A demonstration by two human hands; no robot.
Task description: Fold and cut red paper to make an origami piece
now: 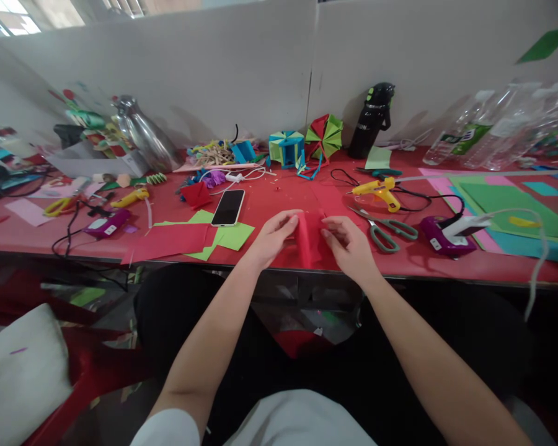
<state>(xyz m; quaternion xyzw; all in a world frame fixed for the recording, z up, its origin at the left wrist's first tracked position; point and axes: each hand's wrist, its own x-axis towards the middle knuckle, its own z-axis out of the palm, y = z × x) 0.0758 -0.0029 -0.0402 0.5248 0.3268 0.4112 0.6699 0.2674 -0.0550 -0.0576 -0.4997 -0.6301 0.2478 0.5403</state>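
A person's left hand (pixel 275 237) and right hand (pixel 350 246) pinch opposite sides of a folded red paper sheet (pixel 305 240) at the near edge of a red tabletop (pixel 268 197), between a rectangular black-screened smartphone (pixel 229 207) at left and grey-green-handled metal scissors (pixel 377 234) at right.

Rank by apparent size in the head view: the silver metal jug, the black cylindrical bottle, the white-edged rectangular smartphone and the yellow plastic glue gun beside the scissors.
1. Silver metal jug
2. Black cylindrical bottle
3. White-edged rectangular smartphone and yellow plastic glue gun: too alike to rank.
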